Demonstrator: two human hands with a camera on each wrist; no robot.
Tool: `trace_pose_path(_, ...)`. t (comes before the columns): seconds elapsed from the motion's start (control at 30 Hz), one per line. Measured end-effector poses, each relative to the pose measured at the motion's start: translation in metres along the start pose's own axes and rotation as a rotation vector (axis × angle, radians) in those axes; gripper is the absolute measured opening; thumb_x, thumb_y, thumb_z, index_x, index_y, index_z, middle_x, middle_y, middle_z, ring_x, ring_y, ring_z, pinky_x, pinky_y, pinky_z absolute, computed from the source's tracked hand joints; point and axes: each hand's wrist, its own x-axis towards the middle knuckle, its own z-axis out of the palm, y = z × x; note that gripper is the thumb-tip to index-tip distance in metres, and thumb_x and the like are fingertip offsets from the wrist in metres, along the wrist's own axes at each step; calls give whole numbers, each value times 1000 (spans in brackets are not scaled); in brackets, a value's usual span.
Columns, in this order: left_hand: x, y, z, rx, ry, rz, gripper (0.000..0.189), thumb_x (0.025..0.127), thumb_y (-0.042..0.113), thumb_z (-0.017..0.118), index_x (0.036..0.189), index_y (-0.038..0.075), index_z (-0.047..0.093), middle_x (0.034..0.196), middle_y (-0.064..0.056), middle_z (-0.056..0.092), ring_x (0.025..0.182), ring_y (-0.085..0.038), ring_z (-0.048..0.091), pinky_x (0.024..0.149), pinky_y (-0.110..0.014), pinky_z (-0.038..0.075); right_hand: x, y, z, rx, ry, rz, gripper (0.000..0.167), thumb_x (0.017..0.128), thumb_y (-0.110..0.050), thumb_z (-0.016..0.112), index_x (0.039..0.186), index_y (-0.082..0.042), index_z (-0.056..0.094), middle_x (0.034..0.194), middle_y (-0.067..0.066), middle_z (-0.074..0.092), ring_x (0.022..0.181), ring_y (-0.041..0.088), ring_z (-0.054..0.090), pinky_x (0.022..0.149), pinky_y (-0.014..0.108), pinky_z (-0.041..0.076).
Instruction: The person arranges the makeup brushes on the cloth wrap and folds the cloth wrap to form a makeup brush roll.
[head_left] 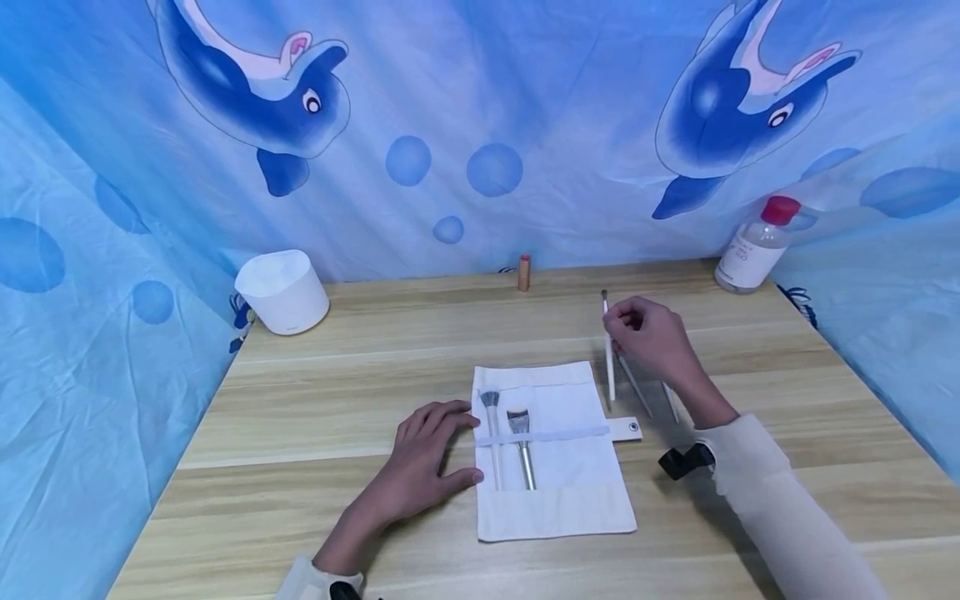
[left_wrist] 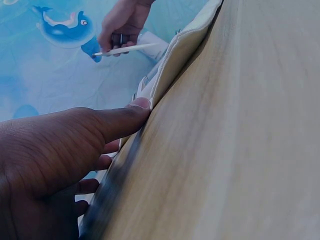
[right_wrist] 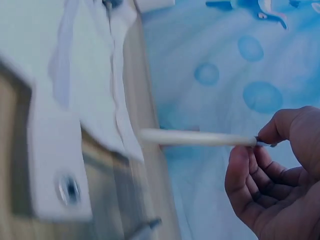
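Note:
A white fabric brush roll [head_left: 555, 512] lies unfolded on the table, its snap tab pointing right. Under its elastic band sit a slim white-handled makeup brush [head_left: 495, 450] and a wide flat silver brush [head_left: 523, 450]. My left hand [head_left: 423, 458] rests at the roll's left edge, thumb and fingertips touching the cloth, fingers loosely spread. Above the table, right of the roll, my right hand [head_left: 648, 337] pinches a thin white makeup brush [head_left: 610, 367] between thumb and fingers. Its small dark bristles point away and its handle end points back toward me.
Two more thin brushes, one a grey brush [head_left: 636, 385] and one a silver brush [head_left: 670, 402], lie under the right hand. At the back stand a white container [head_left: 283, 293], a small brown tube [head_left: 523, 273] and a red-capped bottle [head_left: 756, 246], before a blue dolphin-print curtain [head_left: 570, 100].

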Motion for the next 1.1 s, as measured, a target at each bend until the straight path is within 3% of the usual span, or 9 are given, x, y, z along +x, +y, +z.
trace_pose_path(0.17, -1, 1, 1, -4, -3, 1, 64, 88, 53, 73, 141, 25, 52, 156, 3, 36, 144, -23, 22, 111, -51, 12, -2, -7, 13, 166, -101, 34, 30, 98, -28, 62, 111, -1, 66, 91, 14, 70, 80, 34, 70, 72, 46, 58)
trace_pose_path(0.57, 0, 1, 0, 6, 2, 0, 64, 87, 53, 73, 141, 25, 52, 156, 3, 36, 143, -23, 22, 112, -50, 12, -6, -14, 46, 379, -272, 47, 23, 100, -18, 60, 110, 4, 60, 94, 21, 66, 80, 32, 68, 76, 50, 57)
trace_pose_path(0.87, -1, 1, 0, -2, 29, 17, 64, 86, 50, 75, 140, 24, 53, 155, 2, 38, 143, -26, 25, 111, -53, 15, -9, -13, 63, 391, -321, 59, 19, 100, -13, 59, 112, 2, 58, 95, 20, 65, 80, 32, 68, 73, 43, 59)
trace_pose_path(1.1, -1, 0, 1, 5, 12, 3, 64, 87, 53, 73, 141, 25, 52, 156, 3, 37, 144, -25, 23, 111, -52, 13, -13, -12, 71, 429, -418, 86, 32, 100, -12, 61, 123, 6, 49, 96, 23, 63, 79, 33, 67, 71, 42, 58)
